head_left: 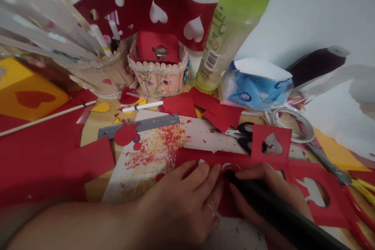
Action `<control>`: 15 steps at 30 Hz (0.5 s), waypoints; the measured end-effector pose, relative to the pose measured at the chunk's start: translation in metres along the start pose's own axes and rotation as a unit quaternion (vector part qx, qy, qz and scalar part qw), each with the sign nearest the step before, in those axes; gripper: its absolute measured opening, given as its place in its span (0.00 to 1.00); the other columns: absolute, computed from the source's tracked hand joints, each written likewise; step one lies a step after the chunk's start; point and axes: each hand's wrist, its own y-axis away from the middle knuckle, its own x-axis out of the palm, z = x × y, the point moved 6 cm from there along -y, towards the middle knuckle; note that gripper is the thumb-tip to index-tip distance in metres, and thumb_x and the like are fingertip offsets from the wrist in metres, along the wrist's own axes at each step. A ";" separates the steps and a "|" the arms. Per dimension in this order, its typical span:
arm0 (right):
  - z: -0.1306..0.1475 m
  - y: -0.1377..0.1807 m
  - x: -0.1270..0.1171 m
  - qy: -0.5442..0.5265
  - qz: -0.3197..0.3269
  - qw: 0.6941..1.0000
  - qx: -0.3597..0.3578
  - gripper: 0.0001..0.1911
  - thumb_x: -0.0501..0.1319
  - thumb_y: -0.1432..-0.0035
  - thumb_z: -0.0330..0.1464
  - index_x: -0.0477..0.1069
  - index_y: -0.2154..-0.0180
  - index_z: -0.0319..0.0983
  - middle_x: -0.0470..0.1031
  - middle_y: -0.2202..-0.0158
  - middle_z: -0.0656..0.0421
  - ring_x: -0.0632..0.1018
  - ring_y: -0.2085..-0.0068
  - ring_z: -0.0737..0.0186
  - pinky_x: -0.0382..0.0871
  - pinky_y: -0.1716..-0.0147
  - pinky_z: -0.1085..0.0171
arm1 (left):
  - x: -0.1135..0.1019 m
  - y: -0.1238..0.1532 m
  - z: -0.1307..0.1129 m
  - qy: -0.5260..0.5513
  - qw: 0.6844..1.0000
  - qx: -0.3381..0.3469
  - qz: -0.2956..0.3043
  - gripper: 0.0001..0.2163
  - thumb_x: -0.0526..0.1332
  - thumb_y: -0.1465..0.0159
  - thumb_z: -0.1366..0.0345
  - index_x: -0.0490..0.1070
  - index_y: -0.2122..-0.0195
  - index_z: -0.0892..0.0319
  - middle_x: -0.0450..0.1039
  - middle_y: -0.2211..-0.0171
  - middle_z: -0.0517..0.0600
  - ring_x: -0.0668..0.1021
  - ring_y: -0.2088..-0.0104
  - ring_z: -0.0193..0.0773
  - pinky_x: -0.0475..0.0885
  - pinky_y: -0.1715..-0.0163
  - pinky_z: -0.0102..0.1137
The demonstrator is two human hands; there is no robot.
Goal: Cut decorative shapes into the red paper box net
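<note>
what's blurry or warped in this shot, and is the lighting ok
Head view: wide-angle bend tilts the bottle; the clear strips at top left are smeared; the ruler mid-frame is sharp; the left hand on the red paper and the dark tool in the right hand look soft; light is even, without hard shadows.

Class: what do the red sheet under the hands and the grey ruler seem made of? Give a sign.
Flat red sheet: likely matte paper or card; thin, cleanly cut-out shapes. Straight grey ruler: probably brushed metal; dull sheen, printed marks.
</note>
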 end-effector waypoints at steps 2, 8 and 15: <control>0.002 -0.002 0.000 0.008 0.013 1.000 -0.023 0.04 0.59 0.46 0.34 0.63 0.68 0.47 0.77 0.78 0.66 0.77 0.81 0.65 0.72 0.83 0.69 | -0.001 0.000 -0.001 0.002 1.000 0.001 -0.004 0.15 0.52 0.31 0.63 0.74 0.54 0.66 0.76 0.53 0.55 0.77 0.56 0.44 0.73 0.59 0.36; 0.004 0.000 -0.007 0.040 -0.026 0.998 -0.044 0.07 0.60 0.46 0.33 0.61 0.68 0.49 0.74 0.78 0.67 0.75 0.83 0.65 0.70 0.85 0.68 | -0.005 0.001 0.001 0.018 1.000 -0.015 -0.005 0.16 0.47 0.30 0.67 0.75 0.58 0.59 0.76 0.54 0.55 0.79 0.56 0.43 0.73 0.58 0.34; 0.003 0.000 -0.007 0.025 -0.020 0.998 -0.055 0.09 0.59 0.49 0.33 0.58 0.69 0.51 0.74 0.80 0.68 0.75 0.84 0.61 0.70 0.87 0.65 | -0.004 0.004 0.002 0.029 0.999 0.001 0.023 0.19 0.43 0.30 0.71 0.75 0.55 0.58 0.74 0.50 0.51 0.77 0.54 0.42 0.72 0.57 0.35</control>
